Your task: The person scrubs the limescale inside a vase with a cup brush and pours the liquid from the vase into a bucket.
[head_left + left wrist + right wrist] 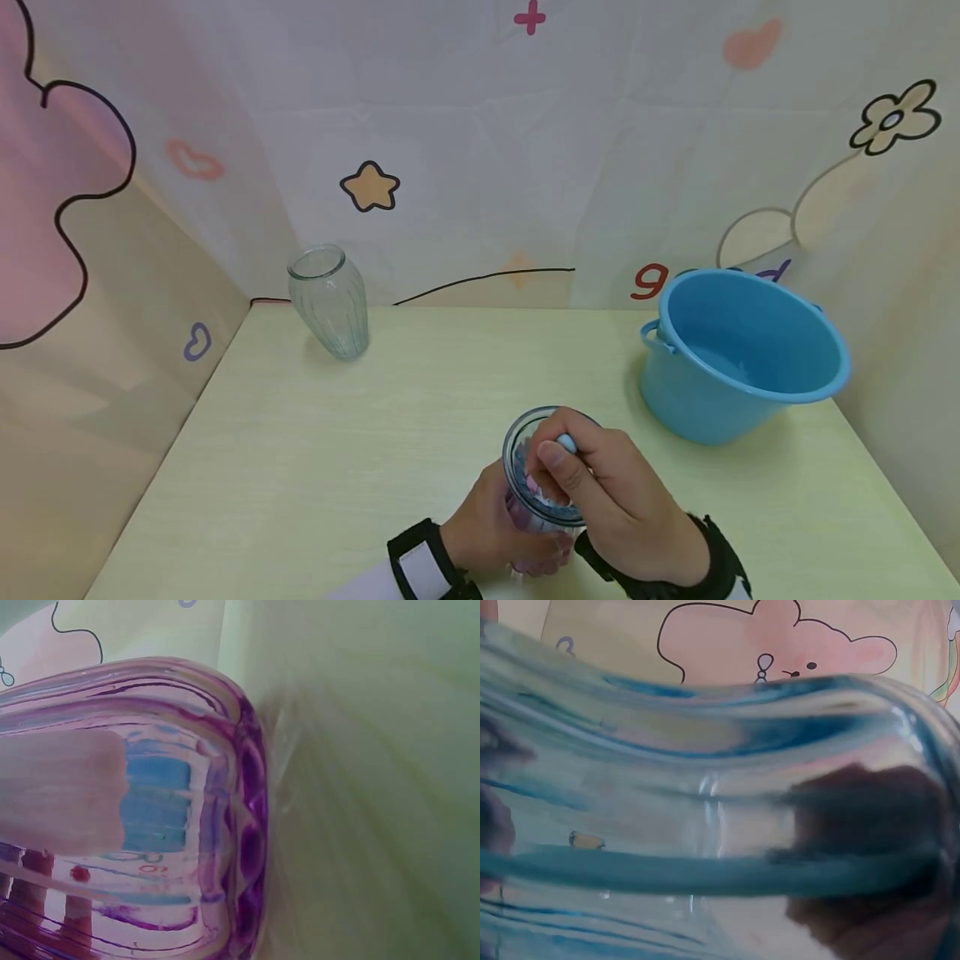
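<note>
Brace the clear glass jar w/ purple and blue tints (534, 515) firmly w/ your L hand (487, 523) while your R hand (618, 492) guides the slim light-blue handle (567, 442) at its mouth; best, IMO, to go gently & spare the rim. Your L fingers curl round the jar's body, approx. half closed; R fingers & thumb pinch the handle's top, almost no gap. Jar's btwn your hands, near side of the pale yellow-green desk (300, 467); can't tell if its base touches.
</note>
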Demonstrator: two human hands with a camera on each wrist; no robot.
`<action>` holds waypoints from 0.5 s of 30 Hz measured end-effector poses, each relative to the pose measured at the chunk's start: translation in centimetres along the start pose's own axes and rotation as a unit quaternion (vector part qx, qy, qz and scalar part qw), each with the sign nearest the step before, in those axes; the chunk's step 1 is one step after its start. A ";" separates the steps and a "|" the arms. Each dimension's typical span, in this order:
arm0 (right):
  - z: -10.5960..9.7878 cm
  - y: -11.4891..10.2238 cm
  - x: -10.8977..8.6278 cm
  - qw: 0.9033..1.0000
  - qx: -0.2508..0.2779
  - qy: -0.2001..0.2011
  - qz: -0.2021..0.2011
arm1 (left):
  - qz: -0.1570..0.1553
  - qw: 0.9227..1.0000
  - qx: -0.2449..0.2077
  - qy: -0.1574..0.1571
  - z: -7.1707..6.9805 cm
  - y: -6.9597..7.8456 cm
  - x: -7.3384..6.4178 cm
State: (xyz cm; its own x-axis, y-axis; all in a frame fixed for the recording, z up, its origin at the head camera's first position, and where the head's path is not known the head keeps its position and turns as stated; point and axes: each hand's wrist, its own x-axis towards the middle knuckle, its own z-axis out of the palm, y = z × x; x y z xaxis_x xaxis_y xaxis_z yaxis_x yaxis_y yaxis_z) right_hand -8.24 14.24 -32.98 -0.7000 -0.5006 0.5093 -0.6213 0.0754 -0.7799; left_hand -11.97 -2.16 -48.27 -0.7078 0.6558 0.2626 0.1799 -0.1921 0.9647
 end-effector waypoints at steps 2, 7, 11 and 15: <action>0.1 0.0 0.0 1.000 -0.005 -0.001 0.008 | 0.001 1.000 -0.005 -0.001 0.0 0.1 0.0; 0.0 -0.1 0.0 1.000 -0.013 0.001 0.017 | 0.007 1.000 -0.020 -0.010 0.0 0.1 0.0; 0.0 -0.1 0.0 1.000 -0.010 0.005 0.013 | 0.002 1.000 -0.014 -0.009 0.0 0.1 0.0; -0.1 0.1 0.1 1.000 0.007 0.015 -0.010 | -0.014 1.000 -0.005 0.001 0.0 0.0 0.0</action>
State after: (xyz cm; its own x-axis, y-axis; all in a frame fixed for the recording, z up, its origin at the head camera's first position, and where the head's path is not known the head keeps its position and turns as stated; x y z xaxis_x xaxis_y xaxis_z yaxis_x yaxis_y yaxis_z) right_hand -8.40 14.31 -33.03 -0.6981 -0.4753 0.5356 -0.6301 0.0525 -0.7747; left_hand -11.96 -2.19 -48.26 -0.7144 0.6589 0.2354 0.1530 -0.1812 0.9715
